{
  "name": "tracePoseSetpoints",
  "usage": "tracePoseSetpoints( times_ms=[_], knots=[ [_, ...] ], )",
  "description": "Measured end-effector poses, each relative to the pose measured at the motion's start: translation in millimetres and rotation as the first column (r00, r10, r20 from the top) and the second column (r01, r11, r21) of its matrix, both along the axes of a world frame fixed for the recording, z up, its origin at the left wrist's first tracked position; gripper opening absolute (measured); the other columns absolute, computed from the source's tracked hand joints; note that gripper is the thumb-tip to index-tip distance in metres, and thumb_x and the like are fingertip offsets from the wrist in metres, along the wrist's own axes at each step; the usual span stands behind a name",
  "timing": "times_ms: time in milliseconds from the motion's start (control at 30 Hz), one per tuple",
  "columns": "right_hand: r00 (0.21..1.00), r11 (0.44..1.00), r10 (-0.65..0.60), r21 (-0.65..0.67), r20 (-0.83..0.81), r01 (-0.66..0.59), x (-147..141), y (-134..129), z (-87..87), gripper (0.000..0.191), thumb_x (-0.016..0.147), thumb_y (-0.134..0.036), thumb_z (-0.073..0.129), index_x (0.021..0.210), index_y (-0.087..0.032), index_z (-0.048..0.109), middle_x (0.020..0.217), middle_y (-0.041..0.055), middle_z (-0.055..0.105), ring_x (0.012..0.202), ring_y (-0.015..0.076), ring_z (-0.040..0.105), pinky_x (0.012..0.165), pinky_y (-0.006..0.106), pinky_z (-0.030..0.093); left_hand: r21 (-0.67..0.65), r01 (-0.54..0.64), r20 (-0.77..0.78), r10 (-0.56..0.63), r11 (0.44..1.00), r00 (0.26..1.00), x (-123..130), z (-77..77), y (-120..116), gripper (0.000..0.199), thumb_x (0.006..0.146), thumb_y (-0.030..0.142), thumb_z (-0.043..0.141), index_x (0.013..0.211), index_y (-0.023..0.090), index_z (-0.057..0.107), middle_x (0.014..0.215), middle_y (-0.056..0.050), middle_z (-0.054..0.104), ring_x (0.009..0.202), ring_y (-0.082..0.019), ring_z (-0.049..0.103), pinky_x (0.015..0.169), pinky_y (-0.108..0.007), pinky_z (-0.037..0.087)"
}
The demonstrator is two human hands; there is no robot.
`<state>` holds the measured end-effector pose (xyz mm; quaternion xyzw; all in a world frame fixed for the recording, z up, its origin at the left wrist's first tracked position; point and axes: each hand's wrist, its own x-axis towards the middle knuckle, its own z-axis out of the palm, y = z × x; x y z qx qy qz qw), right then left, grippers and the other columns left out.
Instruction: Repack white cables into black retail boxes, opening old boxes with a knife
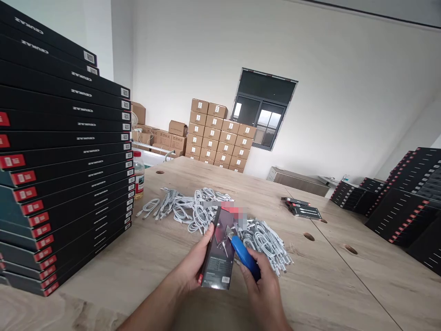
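**Boxed item & blue cutter, in both hands, over wood tabletop**

1 slim box [217, 263], blk w/ red trim, printed face twd camera: lay in L hand [195, 264], at its fingers' R side, long axis pointing away fr. wearer. L hand was closed on box's L edge, thumb up along the side; forearm came in fr. lower L.

1 blue cutter [245, 257]: gripped in R hand [263, 280], fingers curled round handle, metal end angled up-L over box face; contact w/ box unclear. R forearm rose fr. bottom edge, R of ctr.

Also on tabletop [165, 266]: grey-wht cables [206, 207], bundled, just beyond box & to both sides; tall stack of blk boxes [86, 161], far L; red-cap bottle [138, 177], beside stack.
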<state>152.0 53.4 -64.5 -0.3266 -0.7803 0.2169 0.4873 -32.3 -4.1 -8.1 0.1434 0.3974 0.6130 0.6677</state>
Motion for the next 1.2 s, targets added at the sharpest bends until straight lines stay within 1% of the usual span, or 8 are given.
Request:
tracePoseSetpoints(
  times_ms=[133, 267, 400, 600, 800, 967, 1067, 1200],
  knots=[
    [0.998, 0.994, -0.031, 0.102, 0.045, 0.026, 7, 0, 5.6, 0.027, 0.096, -0.036, 0.061, 0.12, -0.025, 0.068, 0.109, 0.008, 0.076, 0.098, 0.0248, 0.072, 0.083, 0.035, 0.06, -0.023, 0.196, 0.005, -0.196, 0.98, 0.981, -2, 0.0, -4, 0.067, 0.082, 0.077, 0.063, 0.074, 0.011, 0.073, 0.073, -0.016, 0.076, 0.057, -0.02, 0.071, 0.056, -0.026, 0.057],
    [0.997, 0.983, -0.045, 0.182, 0.063, 0.033, 13, 1, 9.1, 0.027, 0.096, -0.035, 0.06, 0.12, -0.026, 0.069, 0.105, 0.0084, 0.076, 0.096, 0.0254, 0.073, 0.082, 0.036, 0.06, 0.028, 0.303, 0.078, -0.304, 0.953, 0.949, -4, -5.0, -7, 0.066, 0.082, 0.077, 0.062, 0.076, 0.013, 0.074, 0.076, -0.017, 0.077, 0.061, -0.021, 0.071, 0.059, -0.026, 0.057],
    [0.998, 0.996, -0.031, 0.091, 0.063, 0.025, 16, 2, 5.9, 0.03, 0.095, -0.04, 0.062, 0.12, -0.026, 0.071, 0.109, 0.0091, 0.077, 0.098, 0.0268, 0.074, 0.083, 0.038, 0.061, 0.028, 0.349, 0.081, -0.35, 0.937, 0.933, -6, -9.2, -5, 0.068, 0.081, 0.08, 0.06, 0.079, 0.013, 0.074, 0.077, -0.017, 0.076, 0.061, -0.022, 0.07, 0.06, -0.029, 0.059],
    [0.996, 0.973, 0.046, -0.222, -0.077, -0.062, 10, 2, -3.2, 0.04, 0.089, -0.049, 0.069, 0.118, -0.021, 0.074, 0.114, 0.0108, 0.079, 0.102, 0.0284, 0.074, 0.087, 0.037, 0.061, -0.035, 0.276, 0.04, -0.274, 0.961, 0.961, -1, -5.9, -3, 0.073, 0.084, 0.08, 0.057, 0.069, 0.01, 0.072, 0.067, -0.013, 0.072, 0.053, -0.017, 0.065, 0.051, -0.023, 0.051],
    [0.985, 0.981, -0.112, -0.174, -0.128, 0.089, 2, 4, -6.9, 0.049, 0.083, -0.061, 0.069, 0.11, -0.02, 0.075, 0.107, 0.0123, 0.079, 0.097, 0.0308, 0.074, 0.085, 0.042, 0.061, -0.081, 0.186, 0.046, -0.182, 0.979, 0.982, 12, -3.4, -3, 0.071, 0.085, 0.078, 0.057, 0.065, 0.011, 0.07, 0.063, -0.009, 0.069, 0.049, -0.014, 0.061, 0.048, -0.021, 0.048],
    [0.986, 0.976, -0.105, -0.205, -0.129, 0.077, -2, 7, -6.4, 0.054, 0.081, -0.068, 0.067, 0.107, -0.02, 0.074, 0.102, 0.0107, 0.08, 0.092, 0.0296, 0.074, 0.082, 0.04, 0.06, -0.079, 0.123, 0.035, -0.12, 0.989, 0.992, 22, -5.4, -3, 0.066, 0.086, 0.075, 0.059, 0.065, 0.013, 0.07, 0.061, -0.007, 0.067, 0.046, -0.012, 0.058, 0.045, -0.02, 0.044],
    [0.967, 0.953, -0.198, -0.262, -0.161, 0.152, 5, 19, 3.4, 0.063, 0.079, -0.073, 0.064, 0.108, -0.018, 0.071, 0.103, 0.0123, 0.079, 0.097, 0.0317, 0.073, 0.086, 0.043, 0.058, -0.048, 0.103, -0.063, -0.106, 0.994, 0.992, 37, -13.9, -8, 0.057, 0.087, 0.071, 0.063, 0.071, 0.016, 0.072, 0.064, -0.007, 0.07, 0.051, -0.013, 0.061, 0.048, -0.02, 0.045],
    [0.901, 0.91, -0.362, -0.298, -0.24, 0.287, 21, 34, 19.8, 0.067, 0.076, -0.075, 0.065, 0.109, -0.016, 0.066, 0.106, 0.0147, 0.077, 0.1, 0.0336, 0.071, 0.087, 0.045, 0.056, -0.01, 0.178, -0.109, -0.178, 0.984, 0.978, 55, -22.2, -12, 0.048, 0.087, 0.067, 0.066, 0.082, 0.02, 0.075, 0.069, -0.006, 0.073, 0.059, -0.015, 0.065, 0.055, -0.021, 0.05]
  ],
)
